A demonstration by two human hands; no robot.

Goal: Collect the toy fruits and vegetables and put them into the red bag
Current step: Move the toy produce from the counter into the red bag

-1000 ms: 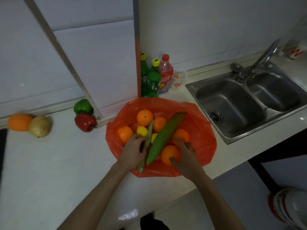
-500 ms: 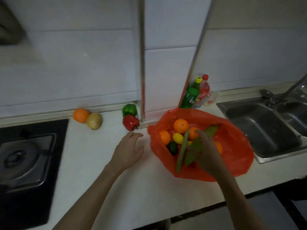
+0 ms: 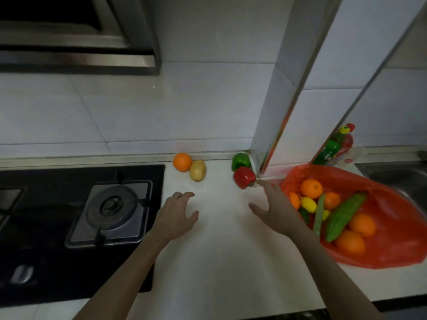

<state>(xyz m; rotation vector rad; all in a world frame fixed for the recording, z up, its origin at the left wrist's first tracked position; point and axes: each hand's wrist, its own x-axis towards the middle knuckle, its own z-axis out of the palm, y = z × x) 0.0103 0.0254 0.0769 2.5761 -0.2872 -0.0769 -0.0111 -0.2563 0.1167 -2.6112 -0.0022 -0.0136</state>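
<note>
The right hand (image 3: 275, 210), fingers spread and empty, hovers by the red pepper (image 3: 244, 177) just left of the bag (image 3: 392, 241). The left hand (image 3: 178, 215), likewise empty, should cup the potato (image 3: 197, 170) farther left, wrapping fully before lifting.

It is dim here, the colours muddy. The white counter (image 3: 219, 262) catches soft light while the gas hob (image 3: 46, 227) sinks into black. Everything looks slightly smeared. Wall lines bow toward the edges, and the right edge of the red bag (image 3: 392, 227) blurs.
</note>
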